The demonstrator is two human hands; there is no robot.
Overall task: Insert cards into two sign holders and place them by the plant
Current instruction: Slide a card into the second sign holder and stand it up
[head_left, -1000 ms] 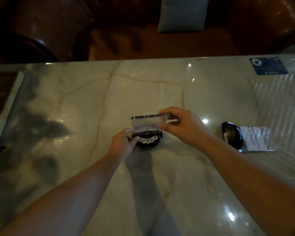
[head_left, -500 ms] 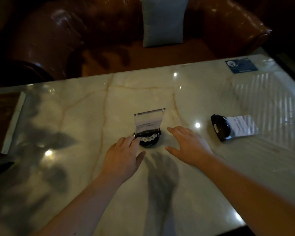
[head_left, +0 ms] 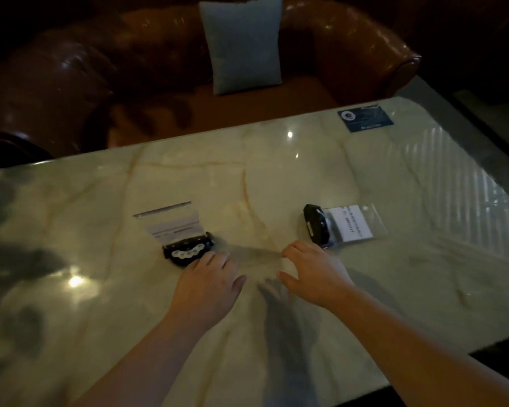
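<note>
Sign holder one [head_left: 185, 242], a black base with a clear panel standing upright on the marble table [head_left: 100, 289], is seen at the eleven o'clock of the left hand [head_left: 206, 289], whose fingertips [head_left: 218, 257] lie at or just beside the near edge of the base; contact cannot be told for certain. A pale card [head_left: 174, 229] appears to be seated in the panel, so the first insertion is judged done. Nothing is gripped by either hand: the left hand is spread flat and loose, and the right hand [head_left: 315, 277] is held with fingers relaxed and empty, apart from the first holder. At the one o'clock of the right hand, just beyond its fingertips, the second sign holder [head_left: 316, 226] is found lying on its side with its clear panel flat on the table and a printed card [head_left: 351, 224] within or under it; which cannot be told. That holder is judged to need standing up and checking. Farther off, at the table's far right corner, a dark blue card [head_left: 365, 118] is laid. No plant is visible, so both placements are left to do.
</note>
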